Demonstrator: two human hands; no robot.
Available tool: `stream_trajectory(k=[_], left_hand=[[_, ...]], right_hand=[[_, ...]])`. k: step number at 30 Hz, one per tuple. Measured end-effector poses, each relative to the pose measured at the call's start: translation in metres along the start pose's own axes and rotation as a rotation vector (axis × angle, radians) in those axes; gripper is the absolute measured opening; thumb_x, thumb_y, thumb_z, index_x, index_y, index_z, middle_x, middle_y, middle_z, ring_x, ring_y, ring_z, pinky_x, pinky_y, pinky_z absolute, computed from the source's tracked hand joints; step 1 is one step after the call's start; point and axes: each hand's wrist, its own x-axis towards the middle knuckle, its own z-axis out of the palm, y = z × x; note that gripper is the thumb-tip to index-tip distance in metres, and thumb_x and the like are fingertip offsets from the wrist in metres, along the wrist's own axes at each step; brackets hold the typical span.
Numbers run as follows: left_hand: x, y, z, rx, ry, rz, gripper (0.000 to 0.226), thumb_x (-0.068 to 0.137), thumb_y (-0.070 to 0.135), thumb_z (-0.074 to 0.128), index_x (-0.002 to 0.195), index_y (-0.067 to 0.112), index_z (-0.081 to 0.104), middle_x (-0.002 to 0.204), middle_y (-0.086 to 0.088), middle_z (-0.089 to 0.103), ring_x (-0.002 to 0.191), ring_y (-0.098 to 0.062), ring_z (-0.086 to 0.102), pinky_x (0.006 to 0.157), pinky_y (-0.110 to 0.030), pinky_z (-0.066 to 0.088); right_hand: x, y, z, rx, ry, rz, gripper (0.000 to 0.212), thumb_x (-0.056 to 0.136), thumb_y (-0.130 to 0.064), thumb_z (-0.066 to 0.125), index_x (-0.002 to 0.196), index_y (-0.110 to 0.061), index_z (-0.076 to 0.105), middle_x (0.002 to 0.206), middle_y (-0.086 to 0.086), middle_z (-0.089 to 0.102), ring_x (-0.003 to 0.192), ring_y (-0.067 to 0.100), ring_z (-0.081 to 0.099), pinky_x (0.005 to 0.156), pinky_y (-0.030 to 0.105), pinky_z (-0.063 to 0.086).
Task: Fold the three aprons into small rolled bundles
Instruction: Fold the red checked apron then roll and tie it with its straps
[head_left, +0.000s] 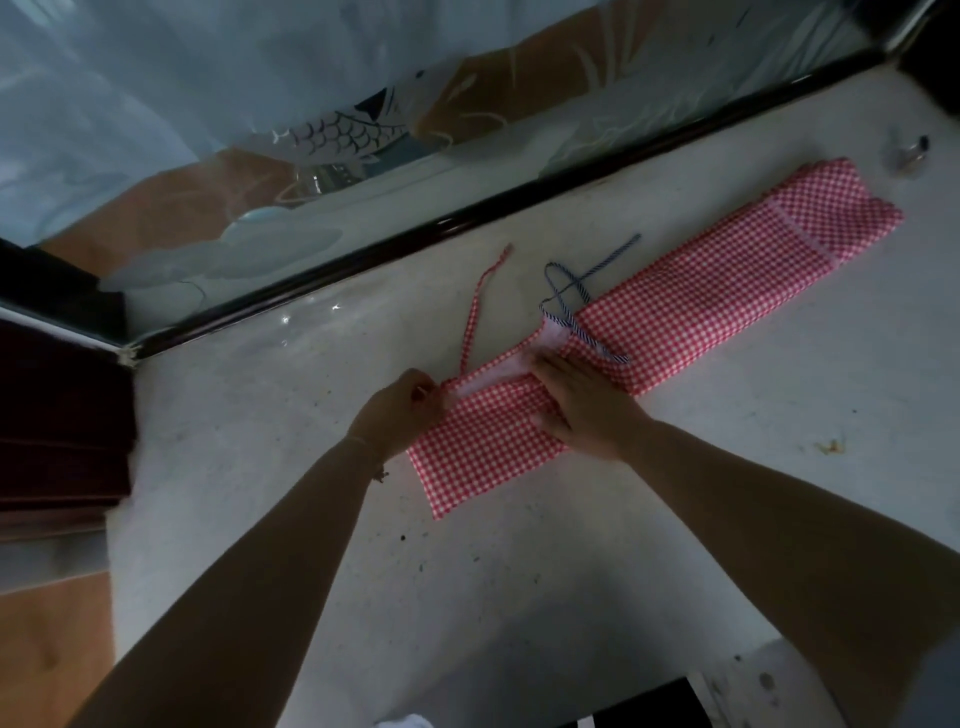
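A red and white checked apron lies folded into a long narrow strip on the pale counter, running from lower left to upper right. My left hand pinches the strip's upper edge where a red checked tie leaves it. My right hand rests flat on the strip with straight fingers, pressing the cloth down. A blue and white striped tie loops over the apron just beyond my right hand. No other apron is visible.
A glass partition etched with a fish rises behind a dark frame along the counter's far edge. Dark folded material sits at the left. A small metal object lies at the far right, near the apron's end.
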Motion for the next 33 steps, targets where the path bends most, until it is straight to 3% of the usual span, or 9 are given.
stream_trajectory(k=[4, 9, 12, 14, 16, 21, 24, 28, 33], left_hand=[[-0.014, -0.002, 0.018, 0.144, 0.001, -0.02, 0.038, 0.095, 0.046, 0.048, 0.123, 0.021, 0.051, 0.109, -0.002, 0.066, 0.089, -0.017, 0.059, 0.081, -0.029, 0.046], [-0.036, 0.008, 0.051, 0.356, 0.102, 0.053, 0.042, 0.098, 0.046, 0.033, 0.131, 0.022, 0.041, 0.117, -0.005, 0.062, 0.093, -0.024, 0.065, 0.082, -0.036, 0.055], [-0.031, -0.001, 0.065, 0.574, 0.406, 0.537, 0.055, 0.091, 0.044, 0.052, 0.137, 0.017, 0.038, 0.135, -0.013, 0.051, 0.114, -0.033, 0.057, 0.092, -0.047, 0.051], [-0.018, -0.011, 0.071, 0.693, 0.337, 0.911, 0.061, 0.091, 0.041, 0.055, 0.143, 0.019, 0.031, 0.148, -0.01, 0.039, 0.133, -0.033, 0.042, 0.105, -0.05, 0.04], [-0.006, -0.019, 0.079, 0.805, 0.194, 1.079, 0.062, 0.093, 0.038, 0.051, 0.146, 0.02, 0.024, 0.153, -0.007, 0.029, 0.142, -0.029, 0.026, 0.113, -0.048, 0.03], [0.006, -0.024, 0.086, 0.808, 0.088, 0.994, 0.052, 0.099, 0.044, 0.027, 0.147, 0.023, 0.027, 0.155, -0.003, 0.024, 0.145, -0.025, 0.015, 0.118, -0.047, 0.013], [0.001, -0.019, 0.088, 0.724, 0.075, 0.954, 0.05, 0.101, 0.043, 0.019, 0.146, 0.022, 0.026, 0.154, -0.005, 0.029, 0.145, -0.026, 0.018, 0.116, -0.049, 0.021], [-0.011, -0.006, 0.106, 0.512, 0.067, 0.765, 0.049, 0.1, 0.037, 0.025, 0.143, 0.017, 0.038, 0.152, -0.007, 0.034, 0.144, -0.027, 0.022, 0.111, -0.052, 0.03], [-0.011, 0.0, 0.114, 0.429, 0.114, 0.737, 0.048, 0.1, 0.038, 0.026, 0.141, 0.017, 0.04, 0.151, -0.006, 0.036, 0.143, -0.027, 0.025, 0.111, -0.053, 0.031]], right_hand=[[0.003, -0.012, -0.001, 0.009, 0.124, 0.134, 0.063, 0.094, -0.046, 0.035, 0.146, -0.012, 0.025, 0.154, 0.009, 0.027, 0.143, 0.027, 0.023, 0.117, 0.048, 0.02], [0.001, -0.017, 0.005, -0.156, 0.103, 0.174, 0.068, 0.093, -0.05, 0.016, 0.144, -0.011, 0.034, 0.153, 0.009, 0.031, 0.143, 0.027, 0.024, 0.116, 0.044, 0.001], [0.001, -0.017, 0.006, -0.219, 0.135, 0.152, 0.063, 0.094, -0.049, 0.023, 0.139, -0.011, 0.044, 0.148, 0.009, 0.04, 0.139, 0.028, 0.034, 0.115, 0.048, 0.005], [0.005, -0.017, 0.006, -0.191, 0.122, 0.12, 0.061, 0.094, -0.048, 0.03, 0.142, -0.011, 0.039, 0.15, 0.009, 0.035, 0.141, 0.028, 0.029, 0.117, 0.05, 0.006], [0.005, -0.016, 0.006, -0.092, 0.132, 0.115, 0.061, 0.092, -0.043, 0.039, 0.144, -0.012, 0.034, 0.153, 0.01, 0.03, 0.143, 0.028, 0.024, 0.117, 0.053, 0.017], [-0.003, -0.008, -0.006, 0.25, 0.393, 0.263, 0.058, 0.091, -0.045, 0.033, 0.136, -0.011, 0.044, 0.146, 0.014, 0.039, 0.135, 0.034, 0.037, 0.109, 0.052, 0.029], [-0.028, -0.028, 0.002, 0.135, 0.543, 0.095, 0.04, 0.091, -0.03, 0.044, 0.126, -0.011, 0.048, 0.128, 0.018, 0.054, 0.118, 0.033, 0.05, 0.099, 0.045, 0.045], [-0.08, -0.059, 0.045, 0.025, 0.499, -0.219, 0.025, 0.084, -0.012, 0.054, 0.106, -0.006, 0.062, 0.104, 0.014, 0.063, 0.098, 0.024, 0.051, 0.085, 0.035, 0.051], [-0.107, -0.037, 0.055, 0.14, 0.349, -0.154, 0.044, 0.083, -0.024, 0.058, 0.124, -0.011, 0.046, 0.125, 0.012, 0.051, 0.117, 0.024, 0.048, 0.1, 0.037, 0.047]])
